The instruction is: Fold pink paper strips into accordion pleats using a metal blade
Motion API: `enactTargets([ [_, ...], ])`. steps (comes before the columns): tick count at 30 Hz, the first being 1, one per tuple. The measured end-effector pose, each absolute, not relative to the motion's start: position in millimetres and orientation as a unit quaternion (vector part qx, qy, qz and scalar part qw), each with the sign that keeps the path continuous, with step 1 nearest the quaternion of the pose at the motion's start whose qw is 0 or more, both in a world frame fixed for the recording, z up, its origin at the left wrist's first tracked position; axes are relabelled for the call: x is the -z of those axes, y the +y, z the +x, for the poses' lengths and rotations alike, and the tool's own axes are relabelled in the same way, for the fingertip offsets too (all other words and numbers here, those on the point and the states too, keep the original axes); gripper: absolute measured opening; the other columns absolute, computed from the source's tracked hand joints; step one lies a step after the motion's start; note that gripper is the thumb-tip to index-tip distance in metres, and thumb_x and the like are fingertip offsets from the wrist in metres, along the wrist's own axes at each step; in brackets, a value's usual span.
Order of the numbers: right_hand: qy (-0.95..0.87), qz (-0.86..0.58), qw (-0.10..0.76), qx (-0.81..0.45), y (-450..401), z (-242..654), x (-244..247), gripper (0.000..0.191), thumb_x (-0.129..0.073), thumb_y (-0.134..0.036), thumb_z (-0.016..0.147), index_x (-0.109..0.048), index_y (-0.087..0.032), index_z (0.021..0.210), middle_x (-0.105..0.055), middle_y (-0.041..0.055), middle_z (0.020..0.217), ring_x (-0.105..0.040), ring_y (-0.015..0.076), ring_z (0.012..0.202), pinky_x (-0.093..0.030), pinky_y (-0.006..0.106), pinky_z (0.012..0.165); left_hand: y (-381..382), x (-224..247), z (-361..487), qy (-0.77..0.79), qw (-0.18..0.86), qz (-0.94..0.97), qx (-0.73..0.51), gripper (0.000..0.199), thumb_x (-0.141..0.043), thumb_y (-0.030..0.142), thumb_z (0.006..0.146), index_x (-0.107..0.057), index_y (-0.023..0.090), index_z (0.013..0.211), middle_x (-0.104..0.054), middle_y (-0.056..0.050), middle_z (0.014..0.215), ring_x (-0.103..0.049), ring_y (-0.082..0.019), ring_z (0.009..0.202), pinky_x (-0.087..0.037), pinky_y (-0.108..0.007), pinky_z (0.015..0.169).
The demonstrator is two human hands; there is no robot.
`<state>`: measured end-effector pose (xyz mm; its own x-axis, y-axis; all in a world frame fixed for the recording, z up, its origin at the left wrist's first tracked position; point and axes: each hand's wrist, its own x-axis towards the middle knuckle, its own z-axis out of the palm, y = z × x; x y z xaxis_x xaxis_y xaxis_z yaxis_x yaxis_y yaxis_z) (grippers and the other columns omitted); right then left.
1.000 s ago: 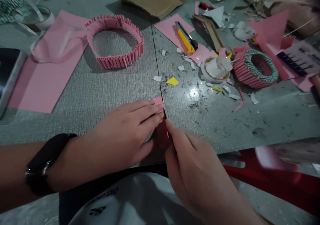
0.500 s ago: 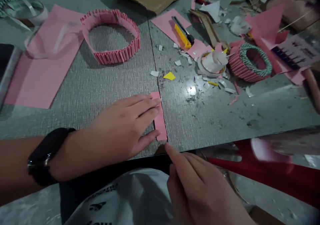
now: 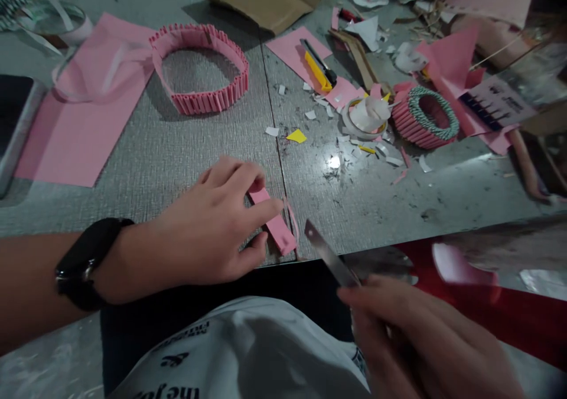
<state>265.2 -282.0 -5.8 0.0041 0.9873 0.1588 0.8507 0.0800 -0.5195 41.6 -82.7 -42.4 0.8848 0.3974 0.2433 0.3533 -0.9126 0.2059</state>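
Pink paper strip, narrow and folded, lying diagonally near the table's front edge, just left of the seam between two grey table panels, its upper end hidden under the left hand. Left fingers curled over that end in a narrow hold, thumb side resting on the strip, wrist low, black wristband around the forearm. Thin pink offcut just beside the strip, curving toward the table edge. Right hand at the lower right, partly cut off by the frame and slightly blurred, closed around a flat steel strip, possibly a ruler, its tip angled up toward the pink paper and apart from it, its lower end hidden in the fingers. Below, white shirt with dark lettering, upside down and partly folded away, only "the jo" readable. Farther up, pleated pink paper ring on a pink sheet; yellow utility knife on pink card; tape roll; coiled pink paper ring banded with green-and-white twine; printed card, its small text unreadable; scattered paper scraps, including a yellow scrap.
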Motion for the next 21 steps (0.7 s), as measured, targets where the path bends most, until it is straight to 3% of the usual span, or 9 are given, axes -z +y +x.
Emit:
enactTargets([
  [5,-0.643,-0.671,0.346,-0.128,-244,267,28,0.022,-0.06,-0.011,0.103,-0.07,-0.029,0.111,-0.077,-0.0015,0.081,-0.07,0.0163,0.061,-0.061,0.031,0.061,-77,43,43,0.174,0.086,0.97,-0.148,0.014,-0.067,0.029,0.097,-0.071,0.016,0.098,-0.069,-0.019,0.116,-0.065,-0.037,0.107,-0.059,-0.056,0.093],
  [7,-0.651,-0.67,0.341,-0.107,-225,272,36,0.018,-0.06,-0.012,0.104,-0.072,-0.024,0.109,-0.076,-0.0011,0.079,-0.07,0.0152,0.062,-0.058,0.029,0.061,-76,43,44,0.174,0.114,0.967,-0.148,0.012,-0.068,0.028,0.1,-0.067,0.017,0.094,-0.072,-0.013,0.105,-0.066,-0.031,0.097,-0.057,-0.048,0.089],
  [11,-0.693,-0.647,0.307,-0.083,-189,286,46,0.017,-0.058,-0.015,0.105,-0.075,-0.019,0.106,-0.083,0.0063,0.093,-0.078,0.0187,0.078,-0.059,0.031,0.07,-72,45,47,0.27,0.223,0.918,-0.187,0.004,-0.068,0.022,0.101,-0.068,0.019,0.102,-0.075,-0.005,0.094,-0.067,-0.023,0.082,-0.049,-0.036,0.074],
  [14,-0.733,-0.619,0.266,-0.089,-159,292,47,0.02,-0.058,-0.019,0.104,-0.076,-0.016,0.109,-0.083,0.0097,0.097,-0.078,0.0223,0.086,-0.059,0.034,0.076,-67,48,50,0.327,0.357,0.833,-0.266,0.011,-0.07,0.026,0.101,-0.069,0.021,0.11,-0.079,-0.003,0.1,-0.072,-0.021,0.087,-0.051,-0.034,0.076],
  [18,-0.794,-0.555,0.204,-0.145,-117,288,42,0.025,-0.057,-0.021,0.103,-0.078,-0.014,0.115,-0.081,0.0137,0.105,-0.075,0.0263,0.099,-0.056,0.039,0.087,-59,53,55,0.378,0.46,0.724,-0.348,0.024,-0.075,0.038,0.097,-0.067,0.021,0.111,-0.076,-0.005,0.099,-0.071,-0.02,0.083,-0.055,-0.034,0.075],
  [21,-0.803,-0.519,0.189,-0.225,-86,285,32,0.027,-0.065,-0.021,0.092,-0.079,-0.014,0.114,-0.08,0.0113,0.099,-0.07,0.0236,0.088,-0.051,0.037,0.082,-56,56,57,0.4,0.549,0.635,-0.368,0.048,-0.075,0.048,0.098,-0.06,0.019,0.132,-0.075,-0.005,0.102,-0.068,-0.016,0.067,-0.054,-0.032,0.062],
])
